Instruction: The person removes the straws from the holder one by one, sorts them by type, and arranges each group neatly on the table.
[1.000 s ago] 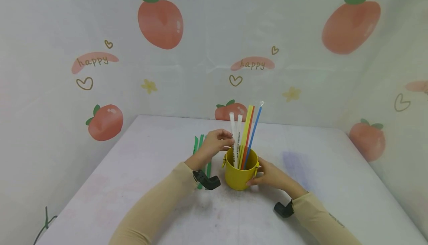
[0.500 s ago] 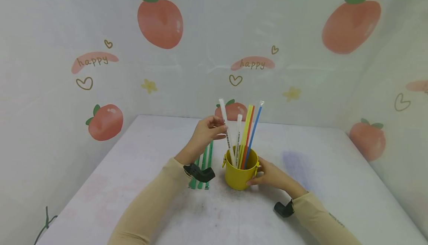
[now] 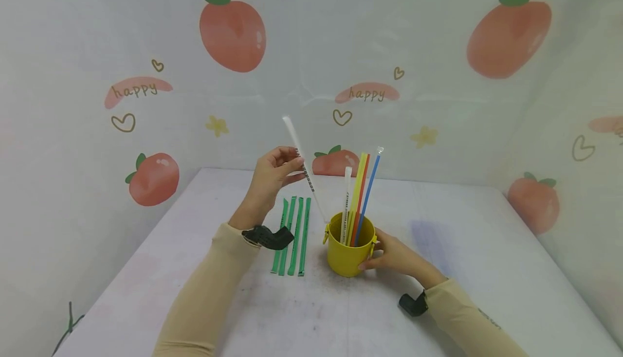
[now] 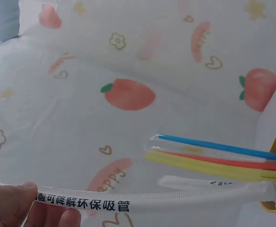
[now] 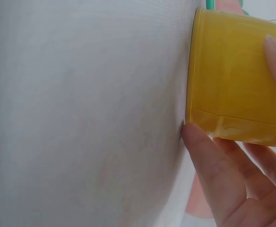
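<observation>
My left hand (image 3: 272, 176) pinches a white paper-wrapped straw (image 3: 292, 130) with dark printing. The straw slants down to the right, its lower end close by the left rim of a small yellow bucket (image 3: 345, 259). In the left wrist view the printed wrapper (image 4: 152, 202) runs out from the fingertips toward the bucket. My right hand (image 3: 399, 257) holds the bucket from the right, thumb on its near side and fingers round the other. Inside lean another white wrapped straw (image 3: 346, 200), yellow straws (image 3: 359, 184), a red straw (image 3: 364, 184) and a blue straw (image 3: 372, 184).
Several green wrapped straws (image 3: 296, 238) lie side by side on the white table (image 3: 272, 313), left of the bucket. Behind the table hangs a white cloth (image 3: 292, 75) printed with fruit and hearts.
My left hand has lifted the white wrapped straw out of the bucket and moved it up and left, uncovering the green straws. The right hand and the bucket have stayed in place.
</observation>
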A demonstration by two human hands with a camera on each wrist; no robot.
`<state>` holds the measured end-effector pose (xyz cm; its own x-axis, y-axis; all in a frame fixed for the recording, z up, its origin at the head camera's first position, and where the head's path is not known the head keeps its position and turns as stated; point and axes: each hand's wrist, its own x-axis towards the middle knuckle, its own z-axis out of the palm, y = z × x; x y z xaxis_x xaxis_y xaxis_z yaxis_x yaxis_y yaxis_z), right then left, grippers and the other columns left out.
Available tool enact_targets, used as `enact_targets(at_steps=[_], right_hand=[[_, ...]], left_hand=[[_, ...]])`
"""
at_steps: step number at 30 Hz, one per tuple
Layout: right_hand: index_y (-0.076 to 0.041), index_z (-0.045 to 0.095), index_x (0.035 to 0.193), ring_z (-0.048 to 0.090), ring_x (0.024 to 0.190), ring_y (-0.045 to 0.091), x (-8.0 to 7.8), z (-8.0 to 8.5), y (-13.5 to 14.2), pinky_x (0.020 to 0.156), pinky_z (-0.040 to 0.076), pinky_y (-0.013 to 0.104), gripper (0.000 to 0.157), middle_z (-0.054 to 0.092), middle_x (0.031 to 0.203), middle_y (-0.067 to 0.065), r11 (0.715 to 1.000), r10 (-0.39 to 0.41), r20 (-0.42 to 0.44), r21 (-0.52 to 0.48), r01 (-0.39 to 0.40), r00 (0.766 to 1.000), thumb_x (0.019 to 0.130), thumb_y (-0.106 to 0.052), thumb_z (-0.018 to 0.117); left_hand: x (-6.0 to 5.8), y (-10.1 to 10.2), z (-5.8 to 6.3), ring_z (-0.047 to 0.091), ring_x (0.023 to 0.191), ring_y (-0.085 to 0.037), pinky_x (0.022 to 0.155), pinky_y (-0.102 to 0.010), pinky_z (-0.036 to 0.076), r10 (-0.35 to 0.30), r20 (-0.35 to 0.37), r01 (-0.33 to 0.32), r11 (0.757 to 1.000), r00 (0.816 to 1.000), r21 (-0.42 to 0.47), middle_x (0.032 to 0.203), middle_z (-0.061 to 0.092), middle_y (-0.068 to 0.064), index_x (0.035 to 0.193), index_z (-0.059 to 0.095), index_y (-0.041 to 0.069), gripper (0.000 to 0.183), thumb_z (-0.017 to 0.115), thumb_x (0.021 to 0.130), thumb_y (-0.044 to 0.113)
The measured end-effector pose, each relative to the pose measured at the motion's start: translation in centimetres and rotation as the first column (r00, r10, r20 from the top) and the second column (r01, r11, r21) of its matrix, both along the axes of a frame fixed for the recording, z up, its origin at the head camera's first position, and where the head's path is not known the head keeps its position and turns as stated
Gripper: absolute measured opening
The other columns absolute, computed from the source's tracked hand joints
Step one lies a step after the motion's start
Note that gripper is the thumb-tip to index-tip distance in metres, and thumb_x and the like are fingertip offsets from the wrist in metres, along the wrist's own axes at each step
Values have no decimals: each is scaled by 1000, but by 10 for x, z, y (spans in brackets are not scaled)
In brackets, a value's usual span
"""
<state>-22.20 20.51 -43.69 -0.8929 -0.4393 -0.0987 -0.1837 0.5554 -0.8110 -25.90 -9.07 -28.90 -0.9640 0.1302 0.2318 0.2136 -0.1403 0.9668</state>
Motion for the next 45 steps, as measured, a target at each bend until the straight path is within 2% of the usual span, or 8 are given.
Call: enact_targets(at_steps=[4,8,21,25,29,33,40,45], right_hand=[[-12,23,154,51,125,43,0,0,0,98,48,55,106,38,151,17,1000,-5,13,-2,5,1000,72,-38,85],[-9,21,154,52,124,44,0,2,-1,96,49,54,106,38,151,19,1000,9,3,-2,-9,1000,73,-37,84],[-9,23,154,52,124,43,-1,2,-1,97,49,54,106,40,150,18,1000,5,1,0,-5,1000,73,-36,85],[-10,23,154,52,124,42,-1,1,-1,98,48,54,107,39,151,17,1000,-5,7,-12,5,1000,71,-36,86],[-10,22,154,51,124,44,-1,-1,-1,98,47,55,107,38,151,18,1000,0,12,-21,0,1000,72,-34,86],[-12,23,154,50,126,44,0,-1,-2,100,46,57,107,37,152,17,1000,-13,27,-21,13,1000,71,-35,86],[-12,25,153,51,125,43,0,-2,-3,100,45,58,106,41,150,16,1000,-28,24,-6,28,999,70,-37,86],[-11,25,153,52,124,42,0,-3,-3,100,45,58,106,43,149,15,1000,-26,22,-12,26,999,70,-37,86]], left_hand=[[-1,-11,1,66,84,-13,79,-28,59,3,-4,-3,1000,1000,-14,92,63,1,118,55,-7,29,63,93,5],[-4,-20,-5,68,86,-14,79,-28,59,11,12,-11,999,1000,-38,94,65,0,119,56,-5,30,64,93,6],[-15,-39,-45,67,83,-12,74,-25,59,70,126,-48,985,990,-168,91,67,1,125,56,-4,36,64,93,10],[-20,-44,-57,66,80,-10,73,-24,59,89,160,-55,978,983,-203,92,67,-2,126,56,-3,36,64,93,10],[-22,-48,-66,66,80,-10,73,-25,59,119,184,-69,964,976,-259,102,67,-13,127,57,-3,37,64,93,10],[-25,-53,-77,67,85,-14,74,-27,60,147,211,-77,948,966,-308,105,66,-14,127,57,-3,36,64,93,9],[-30,-63,-94,65,104,-34,75,-27,59,167,247,-69,930,954,-362,108,65,-17,127,57,-5,36,62,93,6],[-34,-69,-106,66,103,-32,76,-28,59,188,280,-64,914,941,-400,114,64,-20,126,58,-5,35,63,93,6]])
